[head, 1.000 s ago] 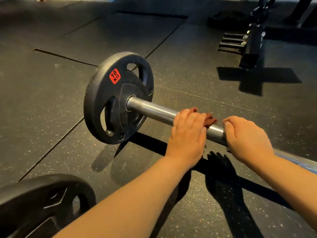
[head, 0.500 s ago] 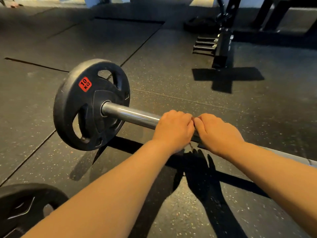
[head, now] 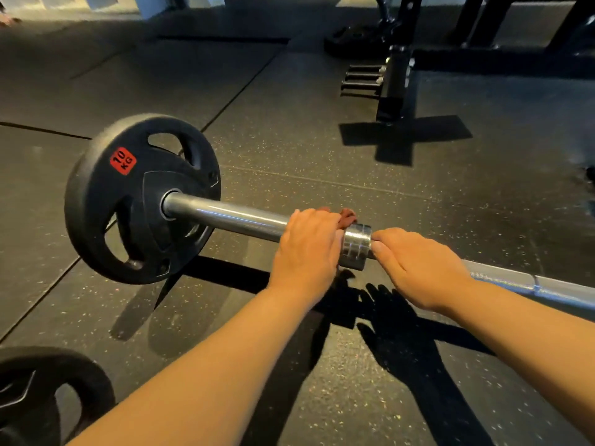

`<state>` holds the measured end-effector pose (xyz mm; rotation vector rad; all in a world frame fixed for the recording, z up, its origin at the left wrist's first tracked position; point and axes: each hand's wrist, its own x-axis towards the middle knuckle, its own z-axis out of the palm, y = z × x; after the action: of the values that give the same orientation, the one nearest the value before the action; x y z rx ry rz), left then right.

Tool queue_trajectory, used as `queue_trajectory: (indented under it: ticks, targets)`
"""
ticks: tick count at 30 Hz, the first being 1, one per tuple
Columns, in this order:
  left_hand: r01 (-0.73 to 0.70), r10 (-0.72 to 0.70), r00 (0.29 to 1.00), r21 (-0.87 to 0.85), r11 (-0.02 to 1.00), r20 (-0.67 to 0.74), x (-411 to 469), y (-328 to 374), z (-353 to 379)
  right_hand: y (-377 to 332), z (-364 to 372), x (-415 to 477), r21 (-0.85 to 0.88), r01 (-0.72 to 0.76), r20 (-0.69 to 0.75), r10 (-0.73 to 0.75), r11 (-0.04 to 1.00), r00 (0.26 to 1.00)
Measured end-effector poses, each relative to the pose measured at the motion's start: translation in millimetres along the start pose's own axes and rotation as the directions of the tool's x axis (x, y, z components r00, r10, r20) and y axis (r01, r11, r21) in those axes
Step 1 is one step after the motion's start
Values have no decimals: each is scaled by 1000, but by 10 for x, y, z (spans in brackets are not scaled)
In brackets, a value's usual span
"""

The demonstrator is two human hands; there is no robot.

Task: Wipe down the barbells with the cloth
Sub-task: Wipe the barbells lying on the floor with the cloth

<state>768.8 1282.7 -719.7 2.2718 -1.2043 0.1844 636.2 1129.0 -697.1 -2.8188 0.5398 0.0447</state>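
Where the long silver barbell [head: 225,218] sits low over the dark speckled floor [head: 322,149], I see a small reddish-brown cloth [head: 347,216] bunched on top of the fat end part of the bar. It is right beside a shiny ring [head: 355,249] that goes round the bar. The left hand [head: 307,249] is curled over the bar and holds the cloth against it. Only a little bit of cloth pokes out past the fingers. The right hand [head: 418,268] lies on the thinner part of the bar, on the other side of the ring, with its fingertips touching the ring. From my view I cannot tell if that hand wraps round the bar or just rests on it.

Farther left, a big black plate [head: 128,214] is on the end of the bar and stands on the floor. It has a red sticker [head: 123,160] that says 10 KG. Part of a second plate [head: 38,391] shows in the bottom left corner. Far behind the bar stands a black stand [head: 394,88] with thin pegs [head: 360,77] sticking out of its side.
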Motion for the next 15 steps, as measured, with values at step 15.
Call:
queue_trajectory:
  ticks: [15]
  targets:
    - [-285, 264, 953, 147, 947, 148, 4, 717, 313, 759, -196, -374, -76, 103, 152, -91, 992, 984]
